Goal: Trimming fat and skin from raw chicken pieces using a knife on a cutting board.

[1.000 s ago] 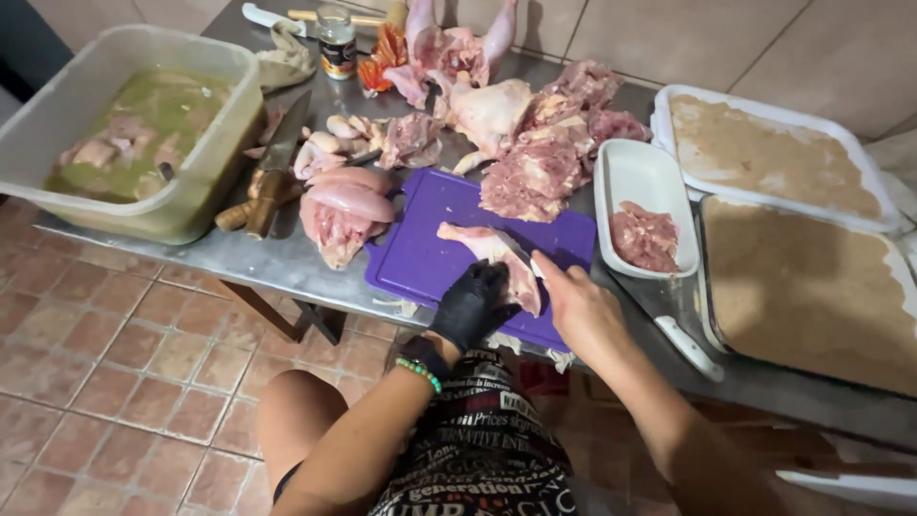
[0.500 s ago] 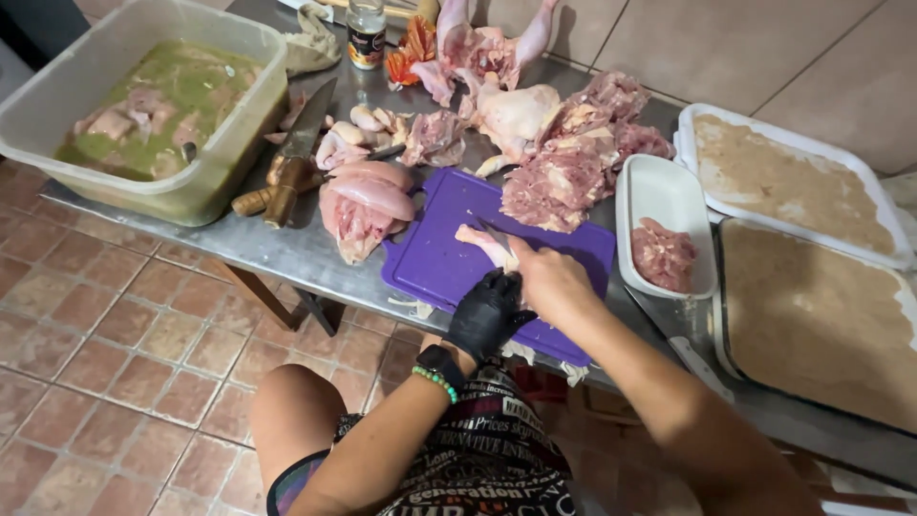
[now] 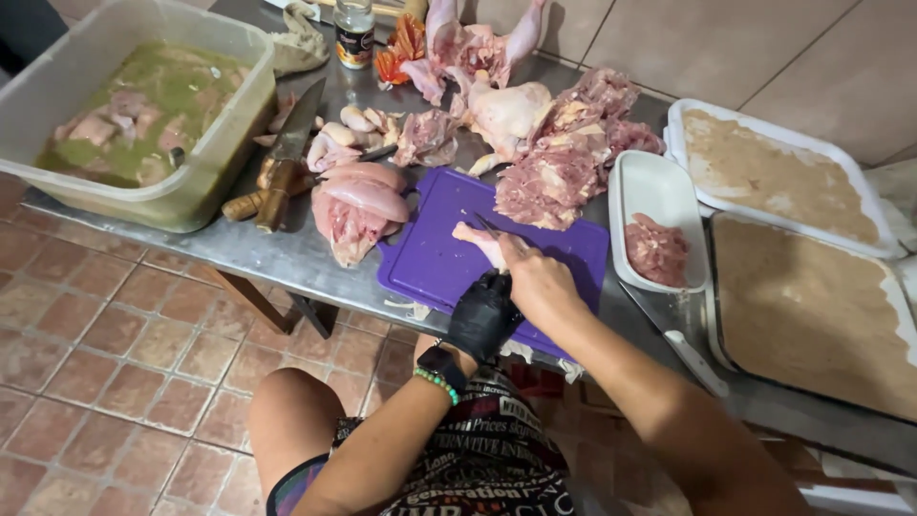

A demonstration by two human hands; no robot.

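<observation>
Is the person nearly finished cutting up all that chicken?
Not nearly. Done: a few cut pieces lie in the small white rectangular tray. In hand: the bare right hand works a thin knife on a raw chicken piece atop the purple cutting board; the black-gloved left hand rests beside it. Left: a pile of raw chicken behind.

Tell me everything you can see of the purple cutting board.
The flat purple plastic cutting board is rectangular with rounded corners and lies on the grey metal table, its near edge overhanging slightly. A pale raw chicken piece rests on it, held by the black-gloved left hand while the bare right hand works a small knife. A whole raw chicken breast overlaps its left edge.
</observation>
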